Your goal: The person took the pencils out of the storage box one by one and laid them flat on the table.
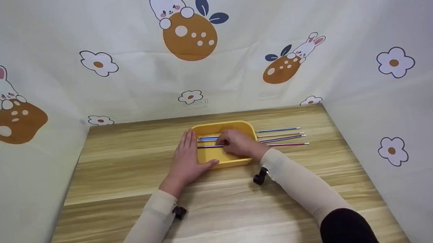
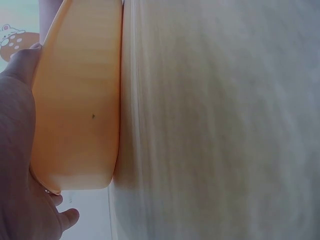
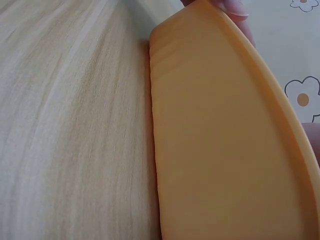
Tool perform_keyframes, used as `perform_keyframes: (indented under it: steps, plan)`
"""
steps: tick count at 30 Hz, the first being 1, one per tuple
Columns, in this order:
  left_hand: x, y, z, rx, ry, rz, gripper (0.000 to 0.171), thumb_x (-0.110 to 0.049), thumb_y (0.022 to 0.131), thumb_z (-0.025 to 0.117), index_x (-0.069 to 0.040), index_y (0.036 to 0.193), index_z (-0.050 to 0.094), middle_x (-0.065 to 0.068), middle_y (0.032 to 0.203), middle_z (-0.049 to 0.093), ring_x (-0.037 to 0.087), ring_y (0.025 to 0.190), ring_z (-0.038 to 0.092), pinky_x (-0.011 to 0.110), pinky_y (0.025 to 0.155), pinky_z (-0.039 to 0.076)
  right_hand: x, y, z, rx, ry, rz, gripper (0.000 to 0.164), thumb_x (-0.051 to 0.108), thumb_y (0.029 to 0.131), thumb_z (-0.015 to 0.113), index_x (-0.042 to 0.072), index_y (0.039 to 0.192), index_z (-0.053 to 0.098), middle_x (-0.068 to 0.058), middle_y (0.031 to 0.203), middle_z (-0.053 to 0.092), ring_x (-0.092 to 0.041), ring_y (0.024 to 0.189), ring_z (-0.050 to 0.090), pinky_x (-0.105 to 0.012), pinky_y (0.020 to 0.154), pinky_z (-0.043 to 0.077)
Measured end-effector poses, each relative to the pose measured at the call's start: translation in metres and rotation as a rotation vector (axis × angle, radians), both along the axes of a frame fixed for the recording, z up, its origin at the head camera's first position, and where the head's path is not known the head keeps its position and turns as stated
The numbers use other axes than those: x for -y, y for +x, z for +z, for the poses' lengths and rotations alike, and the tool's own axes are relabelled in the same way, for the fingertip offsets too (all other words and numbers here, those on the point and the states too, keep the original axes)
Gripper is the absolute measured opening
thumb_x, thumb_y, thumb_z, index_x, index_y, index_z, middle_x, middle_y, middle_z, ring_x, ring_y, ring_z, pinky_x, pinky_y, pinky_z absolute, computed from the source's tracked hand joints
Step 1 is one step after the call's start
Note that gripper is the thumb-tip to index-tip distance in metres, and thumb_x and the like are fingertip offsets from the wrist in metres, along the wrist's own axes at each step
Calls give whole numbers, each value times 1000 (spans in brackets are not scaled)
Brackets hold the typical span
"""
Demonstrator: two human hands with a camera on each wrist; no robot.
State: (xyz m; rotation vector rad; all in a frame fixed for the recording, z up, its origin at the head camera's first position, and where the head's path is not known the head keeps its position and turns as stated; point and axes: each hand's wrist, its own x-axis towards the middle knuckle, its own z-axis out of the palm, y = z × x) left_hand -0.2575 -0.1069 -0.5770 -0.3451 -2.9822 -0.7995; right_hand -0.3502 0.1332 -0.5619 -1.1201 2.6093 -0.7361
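Inside the yellow bin on the counter, a dark pencil is pinched in the right hand's fingers, best held level; the bin is braced by the left hand, fingers straight.

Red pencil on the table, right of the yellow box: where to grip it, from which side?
Pinch the red pencil just short of its white tip, probably best from above on the near side. It lies flat, nearest in its row; the gap to the dark pencil behind widens toward that tip, while its other end points toward the box.
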Motion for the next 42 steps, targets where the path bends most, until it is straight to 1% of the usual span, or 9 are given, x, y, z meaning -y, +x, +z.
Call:
perform_keyframes:
  steps: [5, 9, 14, 18, 23, 29, 35, 39, 42]
  plan:
    - [0, 1, 1, -9, 7, -14, 137, -80, 89, 76, 4, 175, 10, 20, 185, 6, 38, 171, 3, 56, 136, 15, -1, 1, 4, 3, -48, 37, 34, -10, 90, 74, 2, 120, 83, -11, 113, 76, -23, 101, 68, -40, 91, 59]
    - [0, 1, 2, -13, 9, -21, 136, -79, 89, 76, 5, 174, 11, 21, 184, 8, 38, 171, 3, 56, 136, 16, -2, 1, 9, 6, -72, 74, 29, -8, 92, 75, 2, 118, 83, -10, 107, 74, -20, 95, 65, -36, 85, 57]
    - [1, 1, 3, -6, 14, -14, 136, -79, 89, 75, 4, 175, 11, 20, 185, 6, 37, 171, 2, 55, 136, 14, -3, 3, 17, 6, -85, 127, 25, -5, 95, 76, 4, 117, 83, -10, 106, 72, -20, 95, 66, -36, 85, 57]
    - [2, 1, 2, -7, 12, -7, 136, -79, 89, 76, 4, 175, 11, 21, 185, 6, 38, 171, 2, 56, 136, 15, -5, 5, 23, -4, -102, 159, 22, -3, 97, 76, 4, 117, 83, -10, 105, 72, -22, 95, 67, -37, 84, 57]
    - [2, 0, 1, -10, 10, -17, 136, -80, 89, 75, 3, 175, 10, 20, 185, 5, 38, 171, 2, 55, 136, 13, -11, 9, 28, -15, -105, 139, 26, -4, 97, 75, 8, 119, 83, -7, 106, 73, -20, 95, 67, -38, 85, 59]
    - [1, 1, 0, -20, 0, -18, 136, -81, 89, 75, 2, 175, 11, 19, 185, 3, 39, 171, 3, 55, 136, 12, -23, 13, 30, -49, -124, 117, 29, -5, 98, 69, 5, 122, 82, -13, 112, 74, -21, 98, 67, -39, 89, 60]
    - [1, 2, 2, -13, 15, -17, 136, -79, 88, 77, 2, 175, 10, 20, 185, 5, 37, 171, 1, 55, 136, 13, -35, 21, 37, -57, -156, 109, 29, -5, 98, 67, 8, 118, 84, -7, 106, 72, -19, 92, 65, -36, 82, 60]
    - [1, 2, 2, -18, 15, -21, 136, -78, 89, 77, 4, 175, 11, 22, 184, 7, 38, 171, 3, 55, 136, 14, -38, 26, 43, -64, -163, 126, 29, -4, 99, 69, 10, 119, 84, -5, 105, 70, -18, 93, 64, -35, 82, 60]
    - [1, 2, 1, -14, 16, -21, 136, -78, 89, 76, 3, 175, 10, 22, 184, 6, 38, 171, 2, 56, 136, 13, -41, 30, 49, -48, -146, 116, 29, -2, 100, 69, 13, 120, 84, -2, 107, 70, -17, 94, 64, -34, 84, 60]
